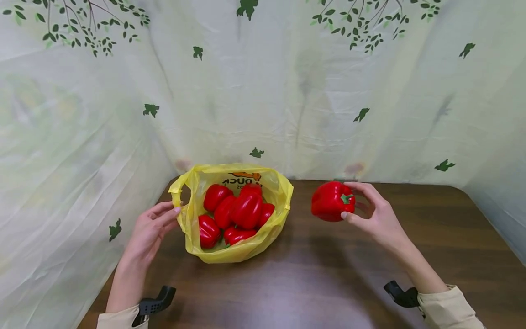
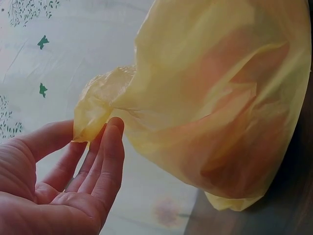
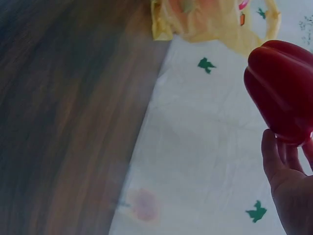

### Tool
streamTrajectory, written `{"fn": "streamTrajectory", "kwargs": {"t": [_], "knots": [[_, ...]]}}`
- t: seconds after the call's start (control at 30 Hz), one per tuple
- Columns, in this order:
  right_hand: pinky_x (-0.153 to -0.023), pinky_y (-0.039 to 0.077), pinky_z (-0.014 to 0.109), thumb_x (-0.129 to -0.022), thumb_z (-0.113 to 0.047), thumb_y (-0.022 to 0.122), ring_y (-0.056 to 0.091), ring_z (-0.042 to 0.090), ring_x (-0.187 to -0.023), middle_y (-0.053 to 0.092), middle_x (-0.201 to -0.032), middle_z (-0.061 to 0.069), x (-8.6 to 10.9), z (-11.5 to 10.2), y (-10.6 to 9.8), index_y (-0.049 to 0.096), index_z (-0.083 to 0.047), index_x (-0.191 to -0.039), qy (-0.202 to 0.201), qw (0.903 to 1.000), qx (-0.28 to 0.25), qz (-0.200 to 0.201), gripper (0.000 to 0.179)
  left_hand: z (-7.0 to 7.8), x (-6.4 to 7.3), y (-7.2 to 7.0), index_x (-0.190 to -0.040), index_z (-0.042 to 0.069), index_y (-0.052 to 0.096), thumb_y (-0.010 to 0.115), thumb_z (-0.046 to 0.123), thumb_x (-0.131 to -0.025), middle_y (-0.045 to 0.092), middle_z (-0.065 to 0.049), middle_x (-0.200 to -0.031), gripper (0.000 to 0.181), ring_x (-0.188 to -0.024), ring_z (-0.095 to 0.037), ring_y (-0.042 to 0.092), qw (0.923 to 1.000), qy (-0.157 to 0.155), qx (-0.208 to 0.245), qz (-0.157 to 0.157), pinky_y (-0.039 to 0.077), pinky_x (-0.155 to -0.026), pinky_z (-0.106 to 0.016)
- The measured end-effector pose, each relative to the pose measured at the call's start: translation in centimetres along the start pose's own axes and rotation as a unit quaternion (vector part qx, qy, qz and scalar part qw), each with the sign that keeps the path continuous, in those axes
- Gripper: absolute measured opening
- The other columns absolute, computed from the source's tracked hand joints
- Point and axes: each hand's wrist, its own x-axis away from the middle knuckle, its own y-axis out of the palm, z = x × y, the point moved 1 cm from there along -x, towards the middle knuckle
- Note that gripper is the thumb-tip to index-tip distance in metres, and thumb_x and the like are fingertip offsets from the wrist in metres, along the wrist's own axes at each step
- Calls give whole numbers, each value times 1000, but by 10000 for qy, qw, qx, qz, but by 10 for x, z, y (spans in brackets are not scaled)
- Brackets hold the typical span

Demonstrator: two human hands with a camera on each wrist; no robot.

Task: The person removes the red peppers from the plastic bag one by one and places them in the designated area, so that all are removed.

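Observation:
A yellow plastic bag (image 1: pixel 244 254) stands with its mouth open, left of the middle in the head view. Several glossy red bell peppers (image 1: pixel 247 210) are piled inside it. My left hand (image 1: pixel 149 232) pinches the bag's left handle (image 2: pixel 93 110) between thumb and fingers. Through the bag's thin wall, the left wrist view shows the peppers as blurred reddish shapes. To the right of the bag, my right hand (image 1: pixel 377 218) holds another red bell pepper (image 1: pixel 328 201) by its stem end, green stem facing the palm. That pepper (image 3: pixel 283 90) is raised above the tabletop.
The dark brown wooden table (image 1: pixel 312 283) spreads under both hands. Behind it and along the sides hangs a pale curtain (image 1: pixel 263 100) printed with leaves and branches. Each wrist carries a black camera mount (image 1: pixel 158 301) beside a beige sleeve (image 1: pixel 449 308).

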Motion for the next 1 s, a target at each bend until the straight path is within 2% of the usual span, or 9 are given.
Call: {"fn": "streamTrajectory", "kwargs": {"t": [0.23, 0.4, 0.53, 0.67, 0.83, 1.0], "knots": [[-90, 49, 18, -84, -9, 78, 51, 18, -115, 51, -132, -2, -1, 10, -2, 52, -15, -137, 262, 9986, 461, 52, 59, 0, 0, -1, -111, 2, 65, 68, 13, -94, 71, -1, -100, 21, -90, -14, 69, 10000, -1, 18, 20, 55, -84, -26], [-91, 52, 27, -85, -16, 79, 52, 20, -114, 51, -131, 2, -6, 20, -2, 51, -13, -139, 414, 9950, 904, -66, 60, 1, -1, -1, -114, 2, 65, 68, 16, -94, 71, -1, -100, 24, -90, -15, 69, 9999, 58, -90, 15, 55, -84, -26], [-91, 53, 34, -86, -17, 78, 53, 24, -114, 52, -130, 5, -8, 29, 2, 51, -12, -139, 554, 9942, 894, -211, 60, 1, -1, -1, -116, 2, 65, 70, 19, -93, 71, 0, -102, 29, -92, -14, 68, 9997, -32, -241, 74, 55, -84, -25], [-92, 52, 47, -86, -16, 78, 55, 26, -112, 52, -128, 6, -10, 37, 6, 52, -10, -137, 539, 9939, 899, -340, 58, 0, 0, -2, -116, 0, 63, 71, 20, -92, 71, 0, -102, 32, -92, -14, 69, 9996, -87, -245, 120, 54, -85, -26], [-88, 54, 49, -84, -14, 79, 60, 29, -108, 52, -126, 8, -13, 46, 12, 54, -8, -134, 519, 9914, 1067, -561, 56, 0, 0, -4, -116, -1, 63, 71, 19, -92, 71, -1, -102, 32, -92, -14, 69, 9998, -23, -185, 104, 54, -85, -27], [-86, 55, 48, -82, -15, 80, 63, 33, -105, 52, -124, 13, -17, 54, 17, 54, -4, -133, 595, 9843, 1451, -810, 58, -1, 0, -4, -114, 1, 64, 70, 17, -93, 71, -2, -102, 28, -91, -15, 69, 9999, 4, -106, 101, 55, -85, -27]]}}
